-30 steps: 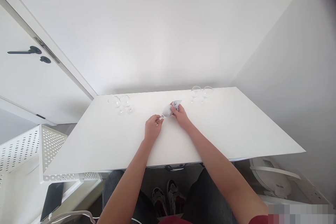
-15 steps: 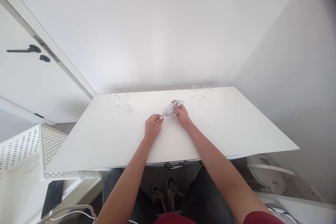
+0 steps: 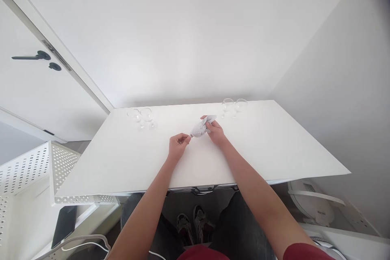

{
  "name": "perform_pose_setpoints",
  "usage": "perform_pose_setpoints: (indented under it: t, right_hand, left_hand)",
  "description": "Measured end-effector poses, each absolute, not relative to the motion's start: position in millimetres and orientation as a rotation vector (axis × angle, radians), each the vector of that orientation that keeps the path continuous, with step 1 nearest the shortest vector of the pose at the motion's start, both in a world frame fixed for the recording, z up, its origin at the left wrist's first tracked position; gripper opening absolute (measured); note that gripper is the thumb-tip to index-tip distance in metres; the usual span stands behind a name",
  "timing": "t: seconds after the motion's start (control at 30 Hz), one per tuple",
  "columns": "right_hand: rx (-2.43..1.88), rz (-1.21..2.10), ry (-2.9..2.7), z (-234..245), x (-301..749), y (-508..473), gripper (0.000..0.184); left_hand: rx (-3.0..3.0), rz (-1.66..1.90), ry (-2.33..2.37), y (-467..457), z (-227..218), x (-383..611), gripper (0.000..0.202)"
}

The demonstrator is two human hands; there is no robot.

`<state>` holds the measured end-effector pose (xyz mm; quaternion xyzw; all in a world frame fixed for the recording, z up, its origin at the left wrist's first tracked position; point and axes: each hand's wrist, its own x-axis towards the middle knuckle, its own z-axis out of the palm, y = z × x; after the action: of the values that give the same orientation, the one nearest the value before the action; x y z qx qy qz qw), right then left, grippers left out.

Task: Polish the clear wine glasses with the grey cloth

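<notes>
Above the middle of the white table point(image 3: 128, 162), a clear wine glass point(image 3: 197, 131) lies tilted sideways between my hands. My left hand point(image 3: 178, 146) is closed around its stem and foot end. At the bowl end, my right hand point(image 3: 216, 133) grips a pale white cloth point(image 3: 211, 119), which is bunched at the glass's rim. Part of the cloth seems to be inside the bowl, though the fingers hide some of it.
Two clear wine glasses point(image 3: 146, 115) stand at the back left of the table, and two more glasses point(image 3: 228, 105) stand at the back right. A white perforated rack point(image 3: 63, 166) adjoins the left side, holding a dark flat device point(image 3: 64, 225). Behind the table rises a white wall point(image 3: 183, 40).
My right hand and the cloth have turned slightly at the glass's bowl. My left fingers have shifted on the stem end. The whole view has moved a little.
</notes>
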<state>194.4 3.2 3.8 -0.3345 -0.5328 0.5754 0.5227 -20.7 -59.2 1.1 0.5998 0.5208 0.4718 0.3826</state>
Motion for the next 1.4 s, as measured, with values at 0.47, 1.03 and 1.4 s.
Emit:
perform_pose_setpoints:
  t: [0.47, 1.03, 1.4]
  right_hand:
    - [-0.9, 1.521, -1.051, -4.4, 189.9, 13.1, 0.046]
    - [-0.793, 1.372, -1.232, -5.8, 189.0, 13.0, 0.041]
    - [-0.69, 1.353, -0.612, -8.5, 187.9, 22.3, 0.03]
  left_hand:
    - [2.06, 1.297, 1.65, -59.0, -15.3, -8.1, 0.02]
    - [1.81, 1.318, 1.497, -56.1, -12.4, -15.0, 0.023]
    - [1.307, 1.502, 1.381, -57.9, 0.3, -21.1, 0.032]
